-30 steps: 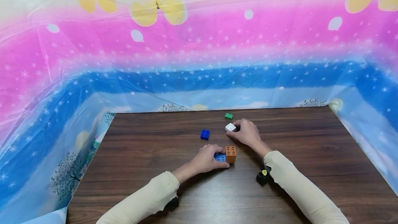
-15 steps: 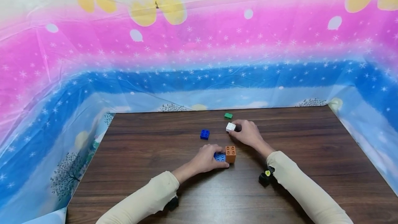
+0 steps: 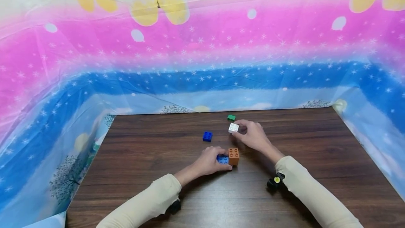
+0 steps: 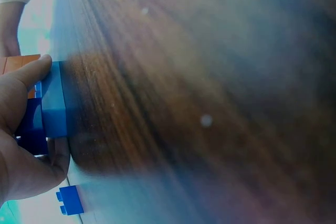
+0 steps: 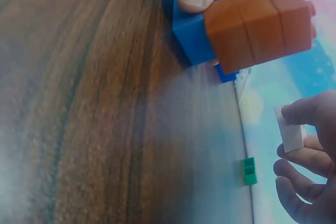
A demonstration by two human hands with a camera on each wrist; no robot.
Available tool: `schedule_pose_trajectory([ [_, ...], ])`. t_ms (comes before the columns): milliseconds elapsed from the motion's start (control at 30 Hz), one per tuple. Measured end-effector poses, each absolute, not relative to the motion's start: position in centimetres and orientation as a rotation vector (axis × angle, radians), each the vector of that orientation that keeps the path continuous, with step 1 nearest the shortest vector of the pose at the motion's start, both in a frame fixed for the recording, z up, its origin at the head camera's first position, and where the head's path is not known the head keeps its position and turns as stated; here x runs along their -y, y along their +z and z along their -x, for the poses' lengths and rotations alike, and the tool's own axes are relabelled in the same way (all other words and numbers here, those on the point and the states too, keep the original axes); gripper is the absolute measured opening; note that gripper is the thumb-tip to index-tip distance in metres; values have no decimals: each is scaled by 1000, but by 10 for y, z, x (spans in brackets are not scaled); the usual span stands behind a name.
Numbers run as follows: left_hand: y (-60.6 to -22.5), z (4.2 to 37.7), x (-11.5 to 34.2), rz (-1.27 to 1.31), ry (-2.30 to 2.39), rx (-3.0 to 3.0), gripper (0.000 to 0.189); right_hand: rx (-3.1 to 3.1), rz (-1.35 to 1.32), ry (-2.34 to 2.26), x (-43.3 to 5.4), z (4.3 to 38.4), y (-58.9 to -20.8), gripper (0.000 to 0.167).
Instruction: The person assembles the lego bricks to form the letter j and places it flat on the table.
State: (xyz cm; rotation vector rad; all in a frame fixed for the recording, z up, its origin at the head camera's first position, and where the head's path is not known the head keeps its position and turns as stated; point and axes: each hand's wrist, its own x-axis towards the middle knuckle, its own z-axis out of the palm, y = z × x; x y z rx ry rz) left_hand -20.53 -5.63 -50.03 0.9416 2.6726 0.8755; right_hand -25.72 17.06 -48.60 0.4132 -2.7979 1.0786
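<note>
My left hand [image 3: 207, 161] grips a light blue brick [image 5: 192, 38] at the bottom of a small build, its thumb along the near side. Orange bricks [image 3: 233, 156] are stacked at the right end of that brick. In the left wrist view, a dark blue brick [image 4: 32, 129] sits against the light blue one, partly covered by the hand. Farther back, my right hand [image 3: 253, 135] pinches a white brick [image 3: 233, 128] between thumb and fingers. The right wrist view shows that white brick [image 5: 290, 129] raised off the table.
A loose blue brick [image 3: 207, 136] lies on the wooden table [image 3: 152, 133], left of the white one. Near the back edge lies a green brick [image 3: 231, 118]. A printed cloth [image 3: 196, 80] walls the table at the back and sides.
The white brick has turned in my right hand, and its studs now face up more plainly. My right wrist has shifted slightly right. The left hand keeps its grip on the build.
</note>
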Motion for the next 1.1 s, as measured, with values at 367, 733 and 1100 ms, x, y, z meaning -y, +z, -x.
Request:
schedule_pose_trajectory([
  [367,-500,206,57,-942,878,-2667,48,2761,-498,1081,-174,238,-469,41],
  [733,-499,205,55,-923,871,-2675,48,2770,-573,1115,-175,218,-451,41],
  [1100,-500,205,55,-942,892,-2668,44,2757,-720,1101,-174,198,-443,40],
])
